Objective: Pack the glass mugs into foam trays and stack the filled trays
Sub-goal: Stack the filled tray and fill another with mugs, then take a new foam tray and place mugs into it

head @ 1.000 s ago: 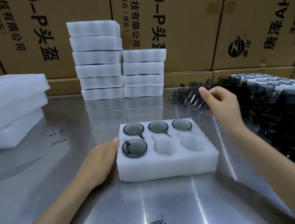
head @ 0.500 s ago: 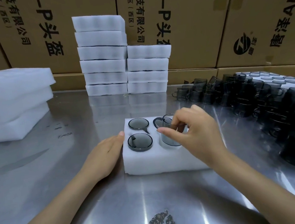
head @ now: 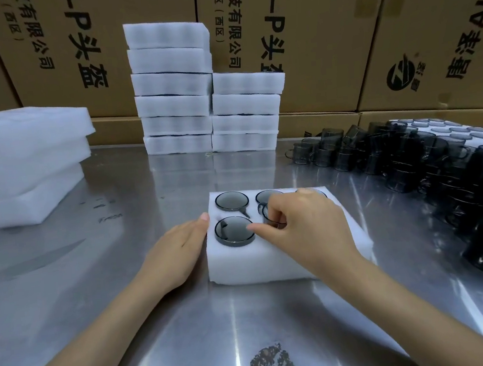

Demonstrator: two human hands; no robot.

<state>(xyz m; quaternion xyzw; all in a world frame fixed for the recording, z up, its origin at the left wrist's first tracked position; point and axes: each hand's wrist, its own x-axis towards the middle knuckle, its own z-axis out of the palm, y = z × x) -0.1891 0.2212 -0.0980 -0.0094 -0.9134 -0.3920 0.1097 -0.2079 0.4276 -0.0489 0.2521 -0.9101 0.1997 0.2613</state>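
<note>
Head view of a steel tabletop (head: 66,293) with a white foam tray (head: 288,260) lying near its middle. The left hand (head: 176,256) lies flat with fingers extended, its palm on the tabletop and its fingertips against the tray's left wall. The right hand (head: 303,230) rests over the tray's upper face, fingers curled, pinching the rim of a grey glass mug (head: 273,218) that sits low in the middle pocket of the near row. Seated mugs fill the near-left pocket (head: 234,232) and the far-left pocket (head: 231,200); a further rim shows in the far-middle pocket (head: 264,196), and the right-hand pockets are mostly hidden by the hand. Loose grey glass mugs (head: 412,157), many of them nested in stacks, crowd the tabletop's right edge, with a larger filled foam tray (head: 463,133) behind them at the far right corner. Two stacks of filled trays (head: 209,96), the left taller than the right, stand touching each other at the far edge. Thick foam sheets (head: 21,165) are piled at the left edge. Printed cardboard cartons (head: 323,38) form a wall behind the tabletop. A dull worn patch (head: 271,361) marks the steel near the front edge.
</note>
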